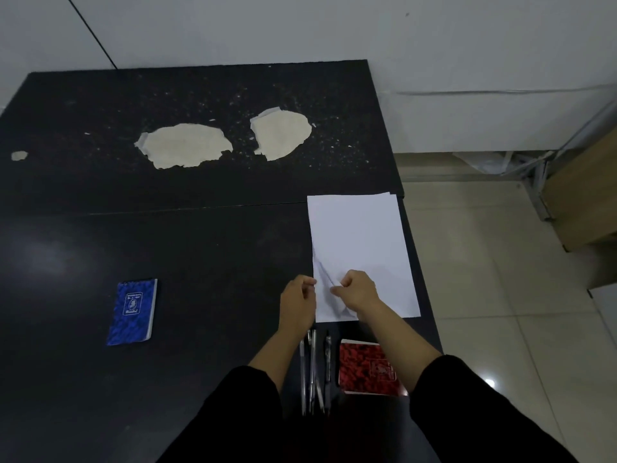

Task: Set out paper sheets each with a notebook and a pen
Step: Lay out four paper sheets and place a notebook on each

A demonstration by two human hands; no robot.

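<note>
Paper sheets (360, 248) on tabletop (200, 255), near edge pinched between left hand (298, 304) and right hand (359, 290) grips.

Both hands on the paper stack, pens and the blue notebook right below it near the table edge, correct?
Not quite: the head view shows the red notebook below the paper stack, beside the pens. Both hands, left and right, are at the paper.

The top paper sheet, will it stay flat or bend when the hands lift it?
The top sheet will probably flop: it already buckles where the right hand pinches it. It looks light, so it may slide off the stack. The left hand could steady its edge.
</note>
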